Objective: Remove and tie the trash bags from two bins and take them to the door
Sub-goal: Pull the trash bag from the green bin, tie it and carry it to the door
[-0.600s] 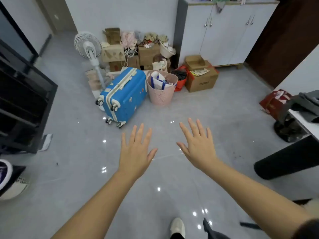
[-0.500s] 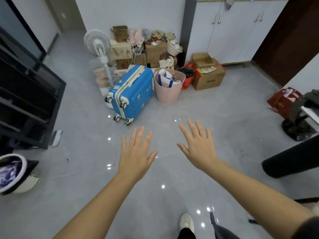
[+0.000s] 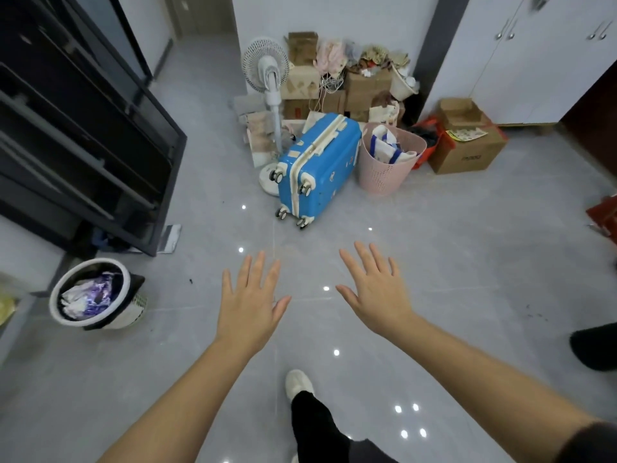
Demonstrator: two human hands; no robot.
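Bin w/ black bag sits on floor low-left, well apart from both hands, rim tipped toward camera. Left hand nearer. Right hand further off. Both spread flat, fingers splayed, palms down, holding nothing, touching nothing. Reach goes left, imo.

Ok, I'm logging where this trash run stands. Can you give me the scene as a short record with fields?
left hand: open, fingers spread, holding nothing
right hand: open, fingers spread, holding nothing
trash bin: on the floor to the left, near the black shelf unit
trash bag: black liner in the bin, not tied
bin contents: crumpled waste
second bin: not identifiable
far wall: blue suitcase, pink basket, fan
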